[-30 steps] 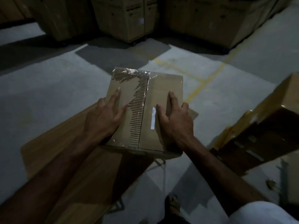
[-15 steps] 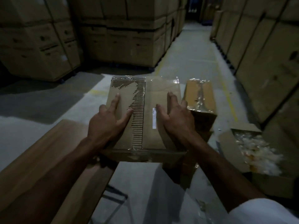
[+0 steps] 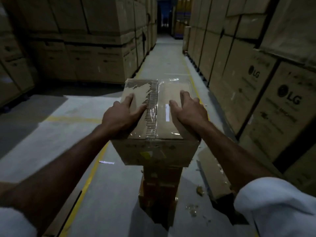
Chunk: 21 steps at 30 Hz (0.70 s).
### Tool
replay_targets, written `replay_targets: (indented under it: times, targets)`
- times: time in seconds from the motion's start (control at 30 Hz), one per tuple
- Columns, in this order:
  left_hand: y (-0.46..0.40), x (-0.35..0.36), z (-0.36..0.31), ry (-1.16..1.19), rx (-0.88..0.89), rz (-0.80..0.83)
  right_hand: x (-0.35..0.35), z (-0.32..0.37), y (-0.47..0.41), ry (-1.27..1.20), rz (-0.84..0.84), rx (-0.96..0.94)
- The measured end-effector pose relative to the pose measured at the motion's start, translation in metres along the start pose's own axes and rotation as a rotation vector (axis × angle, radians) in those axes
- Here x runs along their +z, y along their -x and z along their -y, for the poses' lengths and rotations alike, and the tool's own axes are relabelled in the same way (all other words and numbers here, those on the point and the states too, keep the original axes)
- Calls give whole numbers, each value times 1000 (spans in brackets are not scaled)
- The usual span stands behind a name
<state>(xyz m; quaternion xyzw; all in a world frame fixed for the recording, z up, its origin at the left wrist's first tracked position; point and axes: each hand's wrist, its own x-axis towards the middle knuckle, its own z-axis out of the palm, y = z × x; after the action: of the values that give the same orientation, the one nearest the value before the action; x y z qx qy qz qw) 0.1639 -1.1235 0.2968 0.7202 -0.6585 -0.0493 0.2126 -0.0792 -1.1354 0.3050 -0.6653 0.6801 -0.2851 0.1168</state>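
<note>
Cardboard box [image 3: 153, 151], taped, above a lower carton [image 3: 160, 182]: left hand [image 3: 119, 118] and right hand [image 3: 188, 113] flat on top, fingers [image 3: 183, 96] spread.

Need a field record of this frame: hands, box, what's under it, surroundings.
setting: warehouse aisle, stacked cartons on the left, LG cartons on the right
box: taped cardboard box, outer paper torn off its left flap
hands: left hand flat on the torn flap; right hand flat on the other flap, fingers spread
below: lower box directly under it; cannot tell if they touch
floor: yellow line; flat cardboard piece
</note>
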Motion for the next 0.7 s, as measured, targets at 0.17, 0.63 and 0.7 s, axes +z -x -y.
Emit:
replay_targets:
  times: [0.17,0.63,0.7]
  targets:
    - [-84,25,-18,6,23,83,10,-17,-72,-3,19,37]
    - [-212,96,-11,-15,32,161,70,-47,-205,82,126,107]
    - [-212,97,-12,-39,5,163,71,-48,-206,116,135,119]
